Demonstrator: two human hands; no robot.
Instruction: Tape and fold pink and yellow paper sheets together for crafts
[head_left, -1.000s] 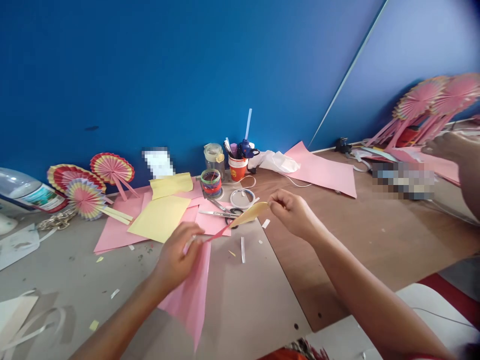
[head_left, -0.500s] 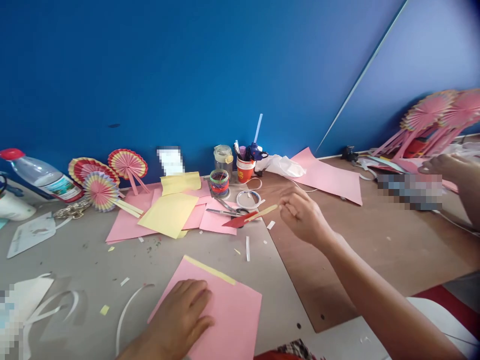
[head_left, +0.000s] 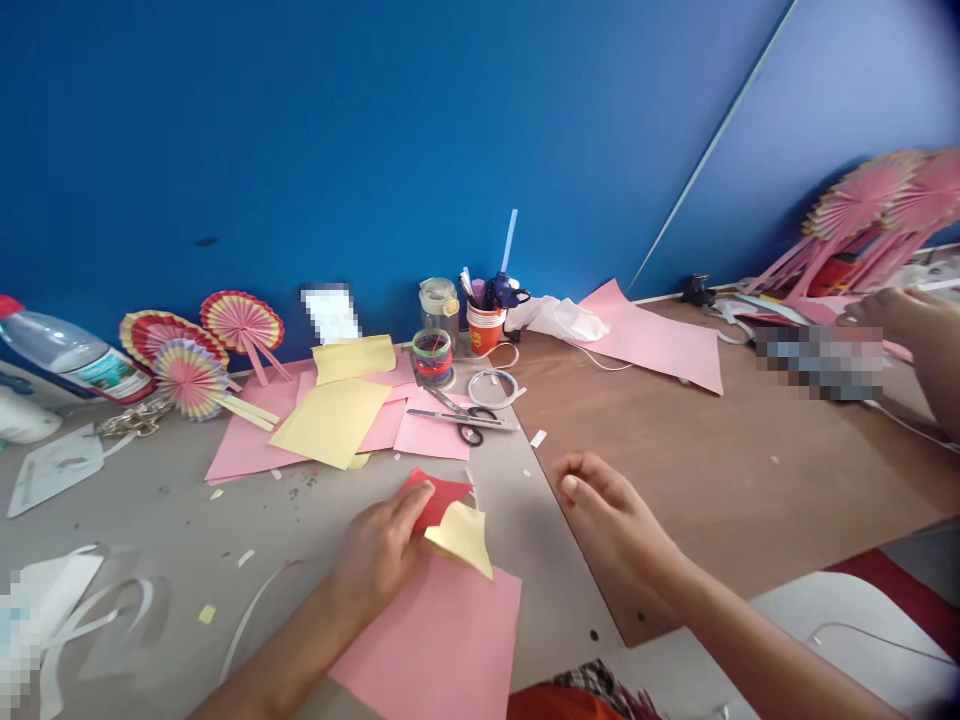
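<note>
My left hand (head_left: 386, 540) is closed on a small red sheet of paper (head_left: 442, 495), thumb on top. A curled pale yellow paper piece (head_left: 461, 538) adjoins the red sheet; I cannot tell whether the two are joined. Below them a larger pink sheet (head_left: 450, 630) lies at the table's front edge, its upper part hidden by my hand and these pieces. Off to the right, my right hand (head_left: 604, 505) hovers near the seam between the grey and brown tabletops. Its fingers are curled in, and nothing shows in them.
Scissors (head_left: 471, 432) and a tape roll (head_left: 493, 388) lie beyond my hands. Pink and yellow sheets (head_left: 330, 425), paper fans (head_left: 244, 325), a bottle (head_left: 82, 355) and a pen cup (head_left: 486, 330) stand or lie along the blue wall. Another person's hand (head_left: 892, 310) is at far right.
My left hand lay flat on the pink sheet and is now closed on the red paper. My right hand, which held red and yellow paper, has let go and come nearer.
</note>
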